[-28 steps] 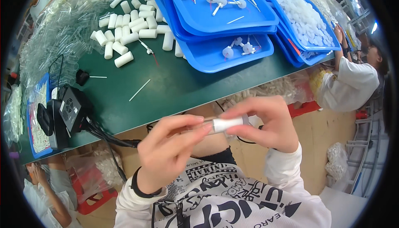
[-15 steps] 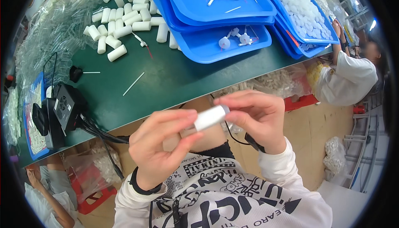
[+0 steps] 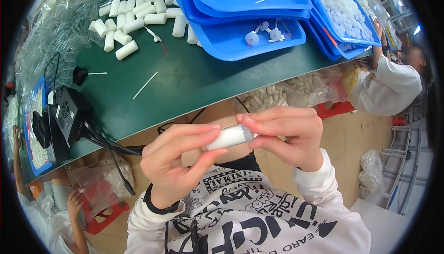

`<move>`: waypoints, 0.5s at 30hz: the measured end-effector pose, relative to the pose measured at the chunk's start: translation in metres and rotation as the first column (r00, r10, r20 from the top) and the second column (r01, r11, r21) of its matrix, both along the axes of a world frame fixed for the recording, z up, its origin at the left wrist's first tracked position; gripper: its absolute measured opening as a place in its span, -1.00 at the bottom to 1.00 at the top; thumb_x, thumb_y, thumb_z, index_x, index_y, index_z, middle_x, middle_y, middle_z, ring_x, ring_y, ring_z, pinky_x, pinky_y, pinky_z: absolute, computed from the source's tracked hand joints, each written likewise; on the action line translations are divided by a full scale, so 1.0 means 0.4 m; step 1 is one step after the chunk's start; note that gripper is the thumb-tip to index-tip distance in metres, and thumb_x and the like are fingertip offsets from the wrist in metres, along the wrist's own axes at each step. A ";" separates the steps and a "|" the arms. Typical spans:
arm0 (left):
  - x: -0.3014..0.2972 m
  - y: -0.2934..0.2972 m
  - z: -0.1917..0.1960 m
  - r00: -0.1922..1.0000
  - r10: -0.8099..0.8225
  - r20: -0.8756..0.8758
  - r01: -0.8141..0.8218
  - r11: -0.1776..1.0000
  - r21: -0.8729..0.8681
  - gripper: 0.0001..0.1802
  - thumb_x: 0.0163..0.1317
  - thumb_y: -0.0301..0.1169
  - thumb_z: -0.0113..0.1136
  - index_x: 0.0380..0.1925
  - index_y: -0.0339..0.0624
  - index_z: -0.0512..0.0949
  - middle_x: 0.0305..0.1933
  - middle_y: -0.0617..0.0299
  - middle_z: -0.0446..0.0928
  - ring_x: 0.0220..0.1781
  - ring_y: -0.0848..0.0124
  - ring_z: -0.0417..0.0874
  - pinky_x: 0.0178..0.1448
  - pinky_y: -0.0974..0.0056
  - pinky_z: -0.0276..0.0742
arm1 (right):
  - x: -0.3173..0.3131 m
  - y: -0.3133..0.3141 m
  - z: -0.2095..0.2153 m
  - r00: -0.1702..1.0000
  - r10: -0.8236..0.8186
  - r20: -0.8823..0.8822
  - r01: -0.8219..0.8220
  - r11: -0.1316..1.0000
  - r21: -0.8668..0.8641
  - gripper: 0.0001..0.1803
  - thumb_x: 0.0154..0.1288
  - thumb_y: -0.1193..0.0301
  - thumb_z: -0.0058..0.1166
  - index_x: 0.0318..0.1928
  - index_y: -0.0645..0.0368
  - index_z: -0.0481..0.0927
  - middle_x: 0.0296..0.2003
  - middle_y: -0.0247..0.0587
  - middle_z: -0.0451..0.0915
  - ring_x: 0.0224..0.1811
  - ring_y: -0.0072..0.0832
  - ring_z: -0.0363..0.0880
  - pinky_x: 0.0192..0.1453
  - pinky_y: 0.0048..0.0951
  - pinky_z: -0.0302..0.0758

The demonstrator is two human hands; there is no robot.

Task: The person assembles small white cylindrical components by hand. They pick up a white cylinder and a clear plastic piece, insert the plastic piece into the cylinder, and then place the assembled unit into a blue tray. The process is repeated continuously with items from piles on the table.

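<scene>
Between my hands, just off the table's front edge, is a clear tube with a white foam cylinder (image 3: 230, 137) inside. It lies nearly level, its right end slightly raised, and a translucent cap sits at that end. My left hand (image 3: 178, 154) pinches the tube's left end between thumb and fingers. My right hand (image 3: 289, 136) is closed on the capped end, thumb below and fingers above; a small pale tip shows between them. Loose white cylinders (image 3: 134, 25) lie on the green table (image 3: 185, 83), close to a thin white stem with a red thread (image 3: 156, 37).
Stacked blue trays (image 3: 249, 46) hold round caps with stems; another tray has white discs (image 3: 335, 11). Clear tubes (image 3: 51, 46) heap at left, behind a black device (image 3: 71, 113) with cables. A thin white stick (image 3: 145, 85) lies on the table. People work at both sides.
My right fingers have shifted on the capped end, and the tube is more level. The view has tilted a little, so the table sits higher. At lower left, another person's hands have moved.
</scene>
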State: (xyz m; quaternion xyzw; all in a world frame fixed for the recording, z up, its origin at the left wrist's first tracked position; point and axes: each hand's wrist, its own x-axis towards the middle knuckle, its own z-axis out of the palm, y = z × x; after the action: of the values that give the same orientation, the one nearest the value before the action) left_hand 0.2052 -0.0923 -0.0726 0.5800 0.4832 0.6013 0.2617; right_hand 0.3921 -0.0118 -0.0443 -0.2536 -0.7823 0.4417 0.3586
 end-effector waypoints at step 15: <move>0.005 0.004 -0.002 0.962 -0.022 0.273 0.082 0.975 -0.209 -0.77 0.09 -0.58 0.17 -0.21 -0.41 0.55 -0.33 0.02 0.57 -0.41 0.39 0.58 -0.29 0.39 0.50 | 0.006 0.025 -0.026 0.999 0.037 -0.032 -0.042 0.984 -0.173 -0.62 -0.04 0.54 0.25 -0.11 0.24 0.60 -0.36 -0.18 0.62 -0.40 -0.53 0.56 -0.29 -0.60 0.48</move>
State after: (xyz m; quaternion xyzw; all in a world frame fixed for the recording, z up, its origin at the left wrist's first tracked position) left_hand 0.2073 -0.0908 -0.0735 0.4734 0.4907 0.6107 0.4027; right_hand 0.3945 -0.0020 -0.0546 -0.2622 -0.7405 0.5187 0.3374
